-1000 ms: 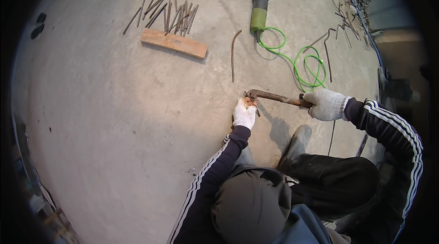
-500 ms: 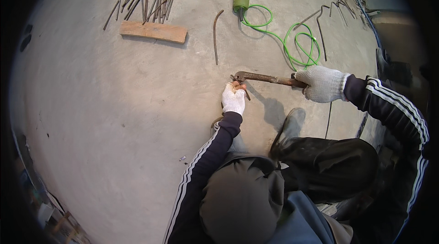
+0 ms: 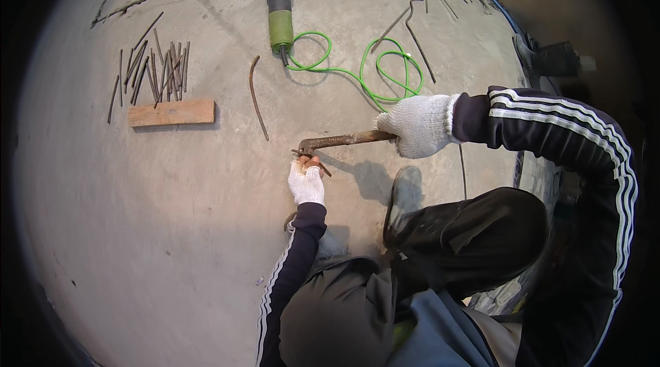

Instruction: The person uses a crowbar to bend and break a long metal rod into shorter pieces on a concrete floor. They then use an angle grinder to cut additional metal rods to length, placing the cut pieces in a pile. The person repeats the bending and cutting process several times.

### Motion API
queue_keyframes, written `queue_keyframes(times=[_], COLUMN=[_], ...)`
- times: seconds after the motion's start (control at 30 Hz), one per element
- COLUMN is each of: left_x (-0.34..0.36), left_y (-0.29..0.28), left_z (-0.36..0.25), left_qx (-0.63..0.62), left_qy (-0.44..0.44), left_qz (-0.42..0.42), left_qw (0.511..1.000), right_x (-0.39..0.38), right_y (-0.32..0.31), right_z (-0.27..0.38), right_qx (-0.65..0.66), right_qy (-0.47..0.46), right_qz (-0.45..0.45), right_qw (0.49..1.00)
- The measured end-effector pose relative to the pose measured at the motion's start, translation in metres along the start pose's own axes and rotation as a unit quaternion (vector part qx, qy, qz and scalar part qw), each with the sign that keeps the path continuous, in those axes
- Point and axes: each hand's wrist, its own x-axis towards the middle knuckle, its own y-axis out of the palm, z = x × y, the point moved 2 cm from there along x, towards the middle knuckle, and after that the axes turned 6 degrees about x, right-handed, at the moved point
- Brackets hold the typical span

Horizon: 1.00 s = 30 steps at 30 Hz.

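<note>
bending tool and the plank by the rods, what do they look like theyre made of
Bending tool: looks like steel or iron, brown and dull, probably rusted. Plank: looks like bare wood, pale tan, flat and unpainted, with a matte face. Rods: thin, dark, likely steel.

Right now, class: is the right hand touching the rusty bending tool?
Touching. The head view shows the gloved right hand wrapped around the handle end of the rusty bending tool, with no gap between them.

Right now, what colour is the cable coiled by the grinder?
Bright green; the cable loops on the concrete beside the grinder, clearest in the head view.
</note>
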Motion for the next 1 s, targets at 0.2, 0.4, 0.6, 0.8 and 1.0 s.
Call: queue_keyframes(times=[0.2, 0.4, 0.6, 0.8, 1.0], left_x=[0.004, 0.006, 0.003, 0.000, 0.001], left_y=[0.010, 0.002, 0.001, 0.001, 0.000], left_z=[0.005, 0.003, -0.001, -0.006, -0.004], left_qx=[-0.020, -0.013, 0.007, -0.027, -0.034], left_qy=[-0.003, -0.040, -0.021, -0.028, -0.034], left_qz=[0.006, -0.021, -0.007, 0.000, 0.003], left_qw=[1.000, 0.999, 1.000, 0.999, 0.999], right_x=[-0.003, 0.002, -0.047, -0.108, -0.136], right_y=[-0.002, -0.004, -0.026, -0.047, -0.026], right_z=[-0.005, 0.002, -0.018, -0.028, -0.006], right_qx=[-0.014, -0.028, 0.034, 0.308, 0.076], right_qy=[0.019, 0.004, 0.029, 0.247, 0.104], right_qz=[0.002, 0.010, 0.040, 0.092, 0.068], right_qw=[1.000, 1.000, 0.998, 0.914, 0.989])
